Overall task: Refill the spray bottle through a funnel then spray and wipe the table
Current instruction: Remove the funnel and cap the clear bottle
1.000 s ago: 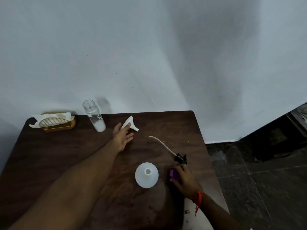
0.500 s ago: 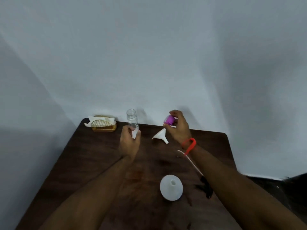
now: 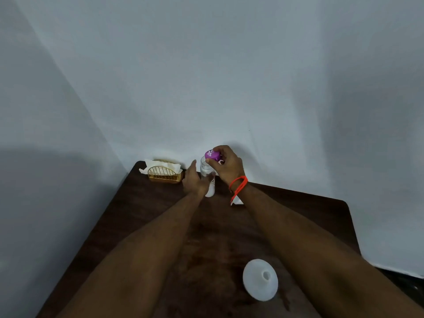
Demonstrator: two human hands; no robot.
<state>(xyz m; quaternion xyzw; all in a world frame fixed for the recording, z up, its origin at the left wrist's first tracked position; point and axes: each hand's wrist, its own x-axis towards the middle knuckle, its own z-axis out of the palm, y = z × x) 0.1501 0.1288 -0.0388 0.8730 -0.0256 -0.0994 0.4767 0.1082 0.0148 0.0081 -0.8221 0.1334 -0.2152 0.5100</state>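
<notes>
1. Pale walls are being met in a corner behind a dark wooden table, whose far edge is being pressed close against them.
2. A clear bottle is being kept upright near the table's far edge; its lower part is looking white.
3. The bottle is being gripped around its body by the left hand, fingers closed on it.
4. A purple cap is being pinched in the right hand directly above the bottle's mouth; whether they are touching cannot be told.
5. An orange band is being worn on the right wrist.
6. A small white funnel is being mostly hidden behind the right wrist.
7. A white dome-shaped vessel with a small opening is being left on the near table, well apart from the bottle.
8. White napkins are being held in a gold wire holder, just left of the left hand.
</notes>
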